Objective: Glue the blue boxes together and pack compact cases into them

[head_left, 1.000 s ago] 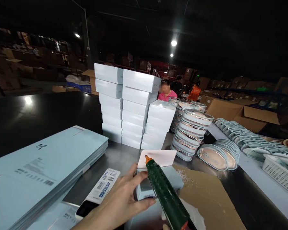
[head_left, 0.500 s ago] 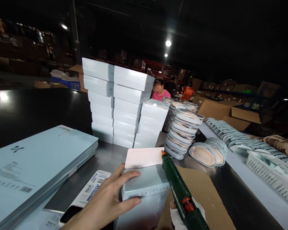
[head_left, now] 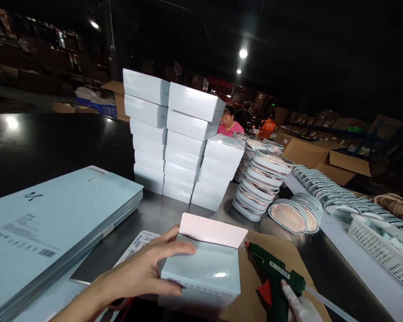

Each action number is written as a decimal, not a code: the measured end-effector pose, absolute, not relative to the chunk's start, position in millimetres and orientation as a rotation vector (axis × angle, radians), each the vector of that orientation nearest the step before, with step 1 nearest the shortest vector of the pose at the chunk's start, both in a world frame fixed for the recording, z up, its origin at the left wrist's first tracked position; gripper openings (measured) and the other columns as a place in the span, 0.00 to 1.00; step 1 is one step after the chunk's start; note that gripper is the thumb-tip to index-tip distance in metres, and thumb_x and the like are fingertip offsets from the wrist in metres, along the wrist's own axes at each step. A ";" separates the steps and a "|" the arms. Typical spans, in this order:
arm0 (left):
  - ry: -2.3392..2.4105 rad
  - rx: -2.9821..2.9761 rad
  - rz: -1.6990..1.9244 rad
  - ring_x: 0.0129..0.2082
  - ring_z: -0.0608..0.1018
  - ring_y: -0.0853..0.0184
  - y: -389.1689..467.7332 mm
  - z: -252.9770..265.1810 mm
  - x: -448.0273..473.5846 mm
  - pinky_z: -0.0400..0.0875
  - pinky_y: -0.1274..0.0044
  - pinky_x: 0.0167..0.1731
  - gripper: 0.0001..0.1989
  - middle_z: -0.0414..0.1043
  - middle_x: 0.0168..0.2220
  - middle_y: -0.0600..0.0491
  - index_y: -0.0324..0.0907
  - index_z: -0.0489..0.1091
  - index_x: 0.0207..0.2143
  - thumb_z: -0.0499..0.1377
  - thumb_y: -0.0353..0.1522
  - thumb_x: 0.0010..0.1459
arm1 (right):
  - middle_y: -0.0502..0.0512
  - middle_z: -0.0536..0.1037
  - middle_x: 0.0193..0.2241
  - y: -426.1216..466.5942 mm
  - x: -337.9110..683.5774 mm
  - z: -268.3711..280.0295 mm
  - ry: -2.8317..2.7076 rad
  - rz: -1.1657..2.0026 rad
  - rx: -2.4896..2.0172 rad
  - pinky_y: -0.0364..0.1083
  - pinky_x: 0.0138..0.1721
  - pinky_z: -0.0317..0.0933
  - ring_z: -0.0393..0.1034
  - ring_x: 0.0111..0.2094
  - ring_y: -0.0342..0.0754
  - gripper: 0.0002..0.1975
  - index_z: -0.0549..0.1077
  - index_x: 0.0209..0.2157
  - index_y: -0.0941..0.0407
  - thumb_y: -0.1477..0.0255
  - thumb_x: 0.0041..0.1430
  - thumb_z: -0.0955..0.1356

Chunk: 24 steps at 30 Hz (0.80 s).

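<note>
A light blue box [head_left: 204, 264] stands on end before me, its pink-lined flap [head_left: 211, 230] raised at the far edge. My left hand [head_left: 154, 259] grips the box from the left, thumb on the near face and fingers over the top. In my gloved right hand [head_left: 293, 302] is a dark green glue gun [head_left: 272, 268] with a red trigger and a glue stick out of its back. Its orange nozzle points left, close to the flap's right corner. Under the gun lies a brown cardboard sheet [head_left: 309, 279].
Stacked pale boxes [head_left: 184, 138] stand behind. Flat blue cartons [head_left: 63, 214] pile up at left, by a labelled white item [head_left: 137, 243]. Clear oval packs [head_left: 263, 183] and a white basket [head_left: 383, 243] are to the right. A person in pink [head_left: 230, 125] is beyond.
The glue gun has moved from the flap's corner down to the right and turned more sideways. The box has tilted, showing more of its top. My left hand keeps its grip.
</note>
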<state>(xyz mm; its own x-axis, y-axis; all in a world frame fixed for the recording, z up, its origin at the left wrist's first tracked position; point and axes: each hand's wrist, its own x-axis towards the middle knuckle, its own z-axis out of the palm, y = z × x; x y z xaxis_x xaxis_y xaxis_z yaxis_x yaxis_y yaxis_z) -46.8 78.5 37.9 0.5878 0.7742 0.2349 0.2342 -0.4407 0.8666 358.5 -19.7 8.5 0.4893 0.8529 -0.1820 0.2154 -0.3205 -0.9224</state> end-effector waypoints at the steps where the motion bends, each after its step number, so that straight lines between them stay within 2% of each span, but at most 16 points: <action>1: 0.805 1.968 0.788 0.60 0.74 0.47 78.4 41.3 -46.5 0.72 0.65 0.58 0.30 0.72 0.59 0.49 0.55 0.80 0.52 0.77 0.35 0.44 | 0.52 0.73 0.11 -20.6 364.1 12.6 -0.961 0.779 -1.924 0.44 0.13 0.57 0.69 0.12 0.50 0.25 0.75 0.14 0.51 0.48 0.55 0.72; 2: 0.810 1.969 0.775 0.61 0.73 0.47 78.7 42.9 -46.5 0.71 0.65 0.59 0.30 0.72 0.60 0.49 0.55 0.80 0.52 0.77 0.34 0.43 | 0.51 0.73 0.11 -19.4 364.9 17.4 -0.997 0.680 -1.999 0.43 0.14 0.58 0.69 0.13 0.49 0.24 0.74 0.15 0.50 0.49 0.52 0.73; 3: 0.818 1.971 0.761 0.61 0.72 0.47 79.2 42.8 -46.8 0.70 0.64 0.60 0.31 0.71 0.60 0.48 0.55 0.79 0.52 0.77 0.34 0.43 | 0.52 0.76 0.14 -16.0 360.2 22.2 -1.062 0.577 -2.002 0.43 0.17 0.62 0.73 0.16 0.50 0.20 0.77 0.19 0.50 0.49 0.51 0.74; 4: 0.832 1.968 0.748 0.62 0.71 0.47 79.9 41.1 -47.3 0.68 0.63 0.61 0.31 0.70 0.61 0.48 0.55 0.79 0.53 0.77 0.34 0.43 | 0.54 0.82 0.23 -10.5 350.2 26.3 -1.162 0.500 -1.897 0.44 0.24 0.69 0.79 0.24 0.53 0.19 0.81 0.29 0.50 0.49 0.49 0.76; 5: 0.845 1.963 0.738 0.63 0.70 0.46 80.5 37.9 -47.7 0.66 0.61 0.62 0.32 0.68 0.63 0.48 0.55 0.78 0.53 0.77 0.34 0.44 | 0.58 0.86 0.35 -3.8 335.8 29.1 -1.265 0.453 -1.715 0.46 0.34 0.74 0.82 0.35 0.57 0.26 0.81 0.43 0.50 0.50 0.46 0.77; 6: 0.852 1.957 0.735 0.64 0.69 0.44 80.8 33.6 -47.7 0.64 0.59 0.63 0.32 0.67 0.64 0.47 0.55 0.78 0.54 0.77 0.35 0.44 | 0.61 0.84 0.47 3.2 318.6 30.3 -1.393 0.439 -1.506 0.50 0.44 0.75 0.80 0.46 0.61 0.38 0.74 0.57 0.50 0.50 0.45 0.78; 7: 0.849 1.952 0.740 0.65 0.67 0.43 80.9 28.3 -47.0 0.63 0.58 0.64 0.31 0.65 0.65 0.46 0.55 0.78 0.54 0.77 0.36 0.45 | 0.63 0.80 0.55 9.6 300.6 29.9 -1.499 0.448 -1.328 0.55 0.50 0.74 0.76 0.54 0.63 0.48 0.64 0.65 0.49 0.50 0.45 0.78; 8: 0.826 1.950 0.771 0.66 0.66 0.41 80.7 22.3 -45.3 0.63 0.56 0.64 0.30 0.63 0.66 0.46 0.55 0.78 0.53 0.77 0.38 0.46 | 0.63 0.76 0.59 14.4 283.7 28.1 -1.581 0.474 -1.187 0.58 0.53 0.72 0.72 0.59 0.64 0.54 0.55 0.70 0.47 0.50 0.45 0.78; 10: 0.700 1.907 0.960 0.66 0.66 0.41 79.2 9.6 -39.5 0.66 0.56 0.61 0.27 0.55 0.69 0.46 0.56 0.75 0.51 0.75 0.43 0.49 | 0.61 0.74 0.60 17.5 258.3 22.2 -1.666 0.520 -1.066 0.61 0.54 0.71 0.68 0.63 0.65 0.56 0.48 0.71 0.42 0.52 0.48 0.78; 12: 0.509 1.804 1.248 0.64 0.70 0.46 76.9 -0.7 -32.6 0.71 0.59 0.57 0.28 0.46 0.70 0.49 0.60 0.66 0.54 0.73 0.46 0.53 | 0.60 0.73 0.61 13.3 247.4 17.7 -1.682 0.548 -1.038 0.60 0.55 0.70 0.66 0.64 0.64 0.49 0.48 0.71 0.41 0.55 0.54 0.76; 13: 0.434 1.768 1.361 0.62 0.72 0.50 75.6 -3.6 -30.0 0.72 0.60 0.56 0.30 0.46 0.69 0.50 0.64 0.60 0.55 0.71 0.46 0.56 | 0.60 0.71 0.62 10.1 246.2 17.6 -1.698 0.559 -1.024 0.60 0.57 0.69 0.65 0.65 0.63 0.44 0.50 0.70 0.41 0.58 0.58 0.74; 15: 0.374 1.800 1.426 0.60 0.73 0.55 73.4 -3.4 -28.5 0.72 0.63 0.55 0.29 0.54 0.64 0.50 0.66 0.57 0.58 0.68 0.41 0.61 | 0.60 0.69 0.63 5.2 247.4 23.7 -1.836 0.556 -0.972 0.57 0.61 0.65 0.64 0.65 0.61 0.35 0.58 0.67 0.41 0.65 0.62 0.71; 17: 0.411 1.981 1.278 0.62 0.72 0.55 72.2 3.8 -31.8 0.71 0.65 0.57 0.19 0.64 0.56 0.49 0.60 0.67 0.55 0.66 0.37 0.65 | 0.58 0.70 0.58 5.0 248.0 36.4 -2.042 0.468 -0.867 0.54 0.61 0.64 0.64 0.64 0.57 0.32 0.64 0.64 0.42 0.76 0.60 0.70; 19: 0.446 2.117 1.127 0.65 0.67 0.51 72.6 14.1 -36.9 0.68 0.64 0.60 0.09 0.66 0.52 0.47 0.53 0.77 0.48 0.64 0.37 0.66 | 0.56 0.71 0.52 8.7 246.0 49.4 -2.185 0.337 -0.759 0.51 0.59 0.65 0.65 0.61 0.53 0.34 0.65 0.63 0.43 0.83 0.58 0.69; 22: 0.440 2.154 1.077 0.71 0.59 0.46 74.6 25.4 -42.1 0.63 0.59 0.64 0.10 0.67 0.58 0.44 0.51 0.80 0.47 0.66 0.39 0.63 | 0.55 0.70 0.54 14.3 244.6 53.9 -2.240 0.241 -0.710 0.51 0.59 0.66 0.64 0.61 0.52 0.35 0.63 0.64 0.43 0.85 0.58 0.67; 24: 0.442 2.077 1.104 0.69 0.63 0.46 76.2 27.3 -43.1 0.64 0.59 0.63 0.12 0.69 0.61 0.44 0.52 0.80 0.48 0.68 0.38 0.61 | 0.58 0.65 0.63 16.1 249.8 41.7 -2.225 0.237 -0.807 0.54 0.62 0.63 0.60 0.66 0.55 0.34 0.61 0.65 0.43 0.81 0.62 0.68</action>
